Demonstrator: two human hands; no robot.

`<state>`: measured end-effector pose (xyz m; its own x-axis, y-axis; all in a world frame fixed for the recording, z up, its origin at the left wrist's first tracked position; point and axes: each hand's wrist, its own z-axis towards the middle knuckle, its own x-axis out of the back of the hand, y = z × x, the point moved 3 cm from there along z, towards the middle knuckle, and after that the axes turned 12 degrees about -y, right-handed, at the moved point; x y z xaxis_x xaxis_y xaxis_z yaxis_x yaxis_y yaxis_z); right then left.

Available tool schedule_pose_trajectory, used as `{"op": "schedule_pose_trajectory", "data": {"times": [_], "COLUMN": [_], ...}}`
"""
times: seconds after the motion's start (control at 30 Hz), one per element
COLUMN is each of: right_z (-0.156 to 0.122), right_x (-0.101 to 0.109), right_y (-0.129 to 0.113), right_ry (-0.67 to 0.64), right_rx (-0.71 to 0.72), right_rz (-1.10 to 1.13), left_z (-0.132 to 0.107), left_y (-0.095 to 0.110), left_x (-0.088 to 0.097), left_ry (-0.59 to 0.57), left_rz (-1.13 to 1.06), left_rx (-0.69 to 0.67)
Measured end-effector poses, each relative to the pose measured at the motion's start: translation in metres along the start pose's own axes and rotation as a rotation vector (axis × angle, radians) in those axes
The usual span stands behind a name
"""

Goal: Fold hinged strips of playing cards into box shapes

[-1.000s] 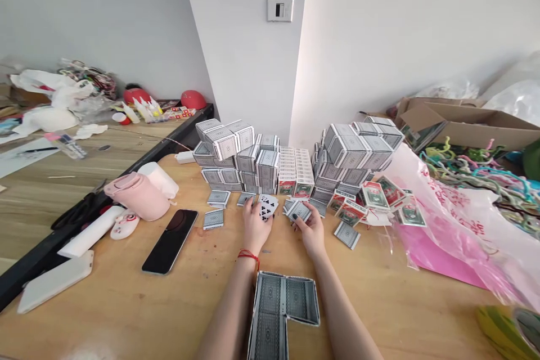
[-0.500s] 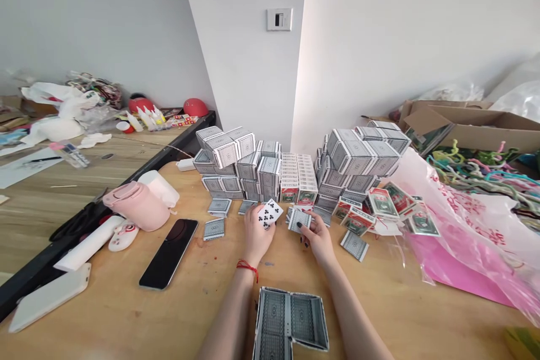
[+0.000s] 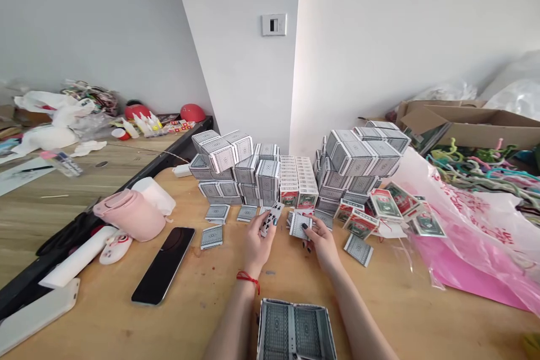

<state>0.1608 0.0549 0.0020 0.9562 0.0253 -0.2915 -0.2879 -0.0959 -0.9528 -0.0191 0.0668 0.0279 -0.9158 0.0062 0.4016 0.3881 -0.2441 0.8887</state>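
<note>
On a wooden table (image 3: 177, 315), my left hand (image 3: 258, 241) is closed on a small stack of playing cards (image 3: 270, 218), tilted so a clubs face shows. My right hand (image 3: 321, 241) pinches another small deck (image 3: 298, 225), patterned back up, just to the right. Both hands sit in front of piled grey-patterned card packs (image 3: 236, 169) and a second heap (image 3: 358, 157). Between the heaps stand rows of red-and-green card boxes (image 3: 297, 183). A folded patterned carton (image 3: 295, 331) lies between my forearms at the near edge.
A black phone (image 3: 163, 264), a pink jug (image 3: 130, 214), white rolls (image 3: 76, 261) and loose decks (image 3: 211, 236) lie to the left. Pink plastic bags (image 3: 468, 236) and a cardboard box (image 3: 464, 124) with coloured cords fill the right. A second cluttered table (image 3: 63, 180) stands left.
My left hand has turned its cards more edge-on, so less of the clubs face shows. The view has dropped a little and the carton sits lower in frame.
</note>
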Motion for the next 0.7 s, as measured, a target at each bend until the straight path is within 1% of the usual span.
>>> {"op": "schedule_pose_trajectory", "data": {"times": [0.17, 0.23, 0.33, 0.47, 0.6, 0.7], "right_z": [0.000, -0.001, -0.003, -0.004, -0.004, -0.004], "right_x": [-0.001, -0.002, -0.004, -0.005, -0.003, -0.003], "right_y": [-0.001, -0.003, -0.009, -0.014, -0.013, -0.009], "right_ry": [0.011, 0.011, 0.011, 0.015, -0.001, -0.031], "right_rx": [0.016, 0.044, 0.064, 0.049, 0.039, 0.048], "right_rz": [0.004, 0.000, 0.012, 0.024, 0.017, -0.001], "left_z": [0.000, 0.001, 0.003, 0.005, 0.006, 0.006], "left_y": [-0.008, -0.008, -0.004, 0.001, 0.002, 0.002], "left_x": [-0.001, -0.002, -0.006, -0.012, -0.015, -0.017], "left_ry": [-0.001, -0.023, -0.087, -0.158, -0.224, -0.309], "left_rz": [-0.011, -0.027, -0.110, -0.256, -0.276, -0.282], "left_rx": [0.181, 0.206, 0.191, 0.167, 0.129, 0.135]}}
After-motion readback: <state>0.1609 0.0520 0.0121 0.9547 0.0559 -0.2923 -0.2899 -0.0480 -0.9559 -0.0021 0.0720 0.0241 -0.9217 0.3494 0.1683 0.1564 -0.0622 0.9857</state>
